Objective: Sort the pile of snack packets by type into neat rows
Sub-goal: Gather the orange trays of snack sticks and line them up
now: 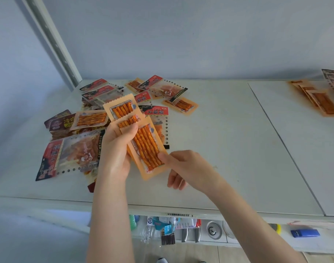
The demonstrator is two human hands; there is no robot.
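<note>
Above a white tabletop (228,139), a person sorting snacks holds a fan of orange stick packets (122,109) in the left hand (116,147), fingers curled behind them and the thumb clamped across their faces. The right hand (183,168) pinches the lower edge of the front packet (145,147) between thumb and forefinger, its other fingers loosely curled beneath. The unsorted pile (90,118) of orange, red-labelled and dark packets sprawls just behind and to the left of the hands. A short row (318,99) of matching orange packets lies well apart at the far right, on the neighbouring surface. The danger from here appears to be the slick film. If the right hand tugs the front packet free while the left thumb's hold is loose, the fan may slide apart and drop back onto the pile, mixing sorted with unsorted. The long carry to the row gives a thin pinched packet time to slip. The left forearm also hangs over a dark packet (91,185) at the table's front edge, and a careless sweep could knock it to the floor.
</note>
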